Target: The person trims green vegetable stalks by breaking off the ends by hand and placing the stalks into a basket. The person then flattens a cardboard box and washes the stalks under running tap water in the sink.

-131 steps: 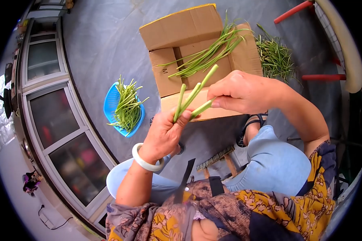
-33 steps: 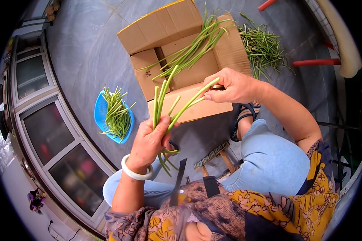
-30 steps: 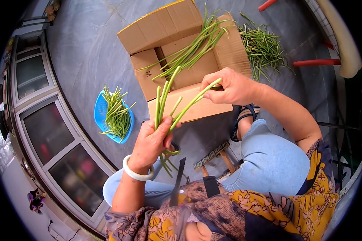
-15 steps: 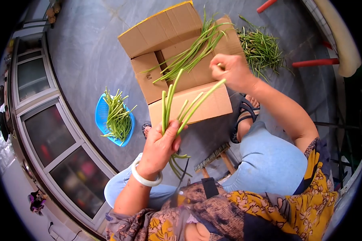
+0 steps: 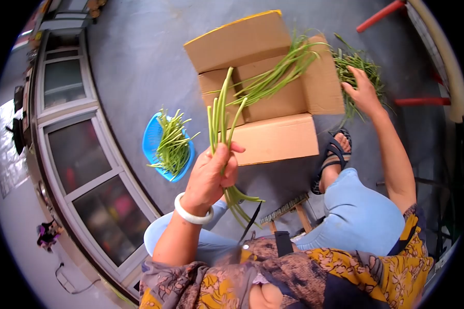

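Note:
My left hand (image 5: 210, 177) is closed round a small bunch of garlic scapes (image 5: 221, 116). Their stalks point up past my thumb, and the thin ends hang below my fist. At the upper right my right hand (image 5: 365, 93) reaches over a heap of green stems (image 5: 357, 67) on the floor. Its fingers are apart, and I see nothing in them. Between the hands stands an open cardboard box (image 5: 276, 136). Long garlic scapes (image 5: 281, 77) lie across it, some over its right flap.
A blue plastic basket (image 5: 149, 141) with cut green stalks stands on the floor to the left. Glass-fronted cabinets (image 5: 80, 149) line the left side. Red legs (image 5: 423, 101) of furniture are at the right. A wooden stool (image 5: 304, 219) shows between my knees.
My right hand has moved from above the box out to the heap on the right, and its fingers have opened. The stalks in my left hand are closer together. The whole view has shifted.

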A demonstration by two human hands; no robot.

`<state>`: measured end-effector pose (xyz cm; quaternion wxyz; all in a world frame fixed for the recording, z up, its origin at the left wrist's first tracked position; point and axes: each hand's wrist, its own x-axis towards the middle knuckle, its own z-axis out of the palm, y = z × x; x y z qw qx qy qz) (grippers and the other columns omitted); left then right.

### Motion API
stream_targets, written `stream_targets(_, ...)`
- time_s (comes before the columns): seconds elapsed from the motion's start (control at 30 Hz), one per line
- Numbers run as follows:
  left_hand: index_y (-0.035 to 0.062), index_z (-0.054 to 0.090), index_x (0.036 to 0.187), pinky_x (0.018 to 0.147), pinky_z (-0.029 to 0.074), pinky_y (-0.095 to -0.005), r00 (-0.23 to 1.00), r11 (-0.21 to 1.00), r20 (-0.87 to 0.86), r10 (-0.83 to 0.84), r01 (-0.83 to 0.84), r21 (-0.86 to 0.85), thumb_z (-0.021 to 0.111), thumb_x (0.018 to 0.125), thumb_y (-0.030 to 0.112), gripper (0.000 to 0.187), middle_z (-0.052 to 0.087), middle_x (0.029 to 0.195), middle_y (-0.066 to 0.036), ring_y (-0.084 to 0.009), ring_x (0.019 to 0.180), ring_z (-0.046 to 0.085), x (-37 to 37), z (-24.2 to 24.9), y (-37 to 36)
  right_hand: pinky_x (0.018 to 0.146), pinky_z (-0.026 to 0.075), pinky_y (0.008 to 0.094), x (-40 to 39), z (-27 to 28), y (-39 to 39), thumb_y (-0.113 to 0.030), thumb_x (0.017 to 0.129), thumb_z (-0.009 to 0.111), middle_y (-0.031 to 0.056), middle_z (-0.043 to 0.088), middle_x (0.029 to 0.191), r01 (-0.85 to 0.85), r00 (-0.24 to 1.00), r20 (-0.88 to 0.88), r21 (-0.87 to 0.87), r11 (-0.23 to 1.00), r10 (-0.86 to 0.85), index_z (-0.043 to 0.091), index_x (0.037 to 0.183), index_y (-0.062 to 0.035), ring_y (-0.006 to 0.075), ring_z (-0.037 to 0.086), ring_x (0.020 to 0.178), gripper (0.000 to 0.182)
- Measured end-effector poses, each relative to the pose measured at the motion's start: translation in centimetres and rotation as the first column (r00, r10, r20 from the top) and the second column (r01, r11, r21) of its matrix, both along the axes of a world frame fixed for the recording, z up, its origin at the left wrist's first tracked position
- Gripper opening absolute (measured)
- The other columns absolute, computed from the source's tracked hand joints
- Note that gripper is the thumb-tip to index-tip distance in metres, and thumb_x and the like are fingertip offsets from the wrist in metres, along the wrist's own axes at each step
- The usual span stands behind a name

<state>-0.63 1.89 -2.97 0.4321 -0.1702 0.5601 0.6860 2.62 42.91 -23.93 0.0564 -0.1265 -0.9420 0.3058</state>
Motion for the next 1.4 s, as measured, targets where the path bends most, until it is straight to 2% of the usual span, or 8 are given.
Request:
stream_targets(0.37,0.0043,0.056,0.099,0.047,0.031,-0.0208,0.921,0.816,-0.375,-0.107,-0.134,-0.562,0.049,0.101,0.029,0.026,0.045,0.064,0.002,-0.0063,0.051,0.038,-8.8,1.7,-14.0,0.102,0.040,0.0388,0.2,0.2,2.0,-0.032,0.091,0.059,0.0199,0.050,0.134,-0.062,0.979,0.183,-0.166,0.984,0.093,0.058,0.127,-0.0101,0.0299,0.052,0.122,0.042)
stream_targets(0.5,0.0059,0.052,0.094,0.054,0.043,-0.0406,0.621,0.303,-0.333,-0.709,-0.158,-0.940,0.052,0.098,0.028,0.023,0.055,0.066,-0.016,-0.0312,0.058,0.054,-10.4,-3.7,-22.0,0.101,0.041,0.0379,0.1,0.4,1.7,-0.031,0.091,0.059,0.0198,0.053,0.131,-0.088,0.967,0.219,-0.185,0.979,0.128,0.058,0.126,-0.0091,0.0291,0.053,0.120,0.041)
stream_targets(0.63,0.0057,0.046,0.092,0.069,0.043,-0.0538,0.478,0.025,-0.079,-0.875,-0.118,-0.993,0.051,0.096,0.026,0.021,0.060,0.087,-0.024,-0.0466,0.085,0.056,-9.7,-9.4,-25.5,0.100,0.042,0.0369,0.3,0.7,1.5,-0.030,0.091,0.059,0.0196,0.055,0.127,-0.092,0.959,0.246,-0.197,0.976,0.140,0.059,0.124,-0.0080,0.0283,0.055,0.118,0.040)
stream_targets(0.97,0.0017,0.054,0.097,0.079,0.045,-0.0484,0.607,0.065,-0.003,-0.795,0.081,-0.995,0.055,0.089,0.015,0.016,0.062,0.095,-0.023,-0.0417,0.092,0.058,-11.5,-13.9,-27.8,0.095,0.045,0.0323,-1.2,4.7,-1.1,-0.023,0.091,0.060,0.0154,0.060,0.123,-0.079,0.972,0.215,-0.054,0.995,0.089,0.061,0.121,-0.0070,0.0245,0.059,0.113,0.035)
stream_targets(1.0,0.0017,0.055,0.101,0.081,0.046,-0.0467,0.604,0.100,-0.027,-0.797,0.087,-0.991,0.058,0.087,0.015,0.019,0.062,0.099,-0.023,-0.0410,0.094,0.059,-11.7,-14.1,-28.1,0.081,0.049,0.0415,-1.9,5.7,-2.6,-0.014,0.087,0.058,0.0191,0.062,0.094,-0.051,0.998,-0.034,-0.060,0.997,0.049,0.063,0.099,0.0004,0.0366,0.060,0.089,0.019)
stream_targets(1.03,0.0016,0.055,0.105,0.084,0.047,-0.0450,0.603,0.124,-0.044,-0.797,0.091,-0.988,0.061,0.085,0.015,0.024,0.063,0.102,-0.023,-0.0402,0.096,0.060,-11.8,-14.1,-27.9,0.070,0.046,0.0279,-2.0,3.8,-0.3,-0.008,0.091,0.059,0.0084,0.058,0.087,-0.040,0.999,0.003,-0.068,0.997,0.040,0.060,0.101,0.0011,0.0154,0.056,0.077,0.014)
stream_targets(1.17,0.0034,0.051,0.122,0.092,0.047,-0.0374,0.625,0.233,-0.050,-0.779,0.215,-0.949,0.072,0.075,0.010,0.052,0.063,0.115,-0.018,-0.0324,0.108,0.061,-12.2,-12.6,-25.0,0.059,0.043,0.0277,-4.8,7.7,-3.7,-0.007,0.089,0.059,0.0093,0.054,0.074,-0.035,0.996,-0.086,-0.243,0.969,0.014,0.059,0.087,0.0016,0.0135,0.050,0.063,0.009)
stream_targets(1.4,-0.0010,0.020,0.146,0.106,0.038,-0.0344,0.642,0.147,0.045,-0.765,0.242,-0.959,0.084,0.062,0.008,0.106,0.050,0.135,-0.021,-0.0318,0.126,0.048,-12.1,-12.3,-24.3,0.065,0.049,0.0356,-8.9,5.7,-9.1,-0.010,0.088,0.058,0.0151,0.060,0.081,-0.453,0.888,-0.156,-0.135,0.881,0.432,0.059,0.089,0.0002,0.0283,0.061,0.072,0.010)
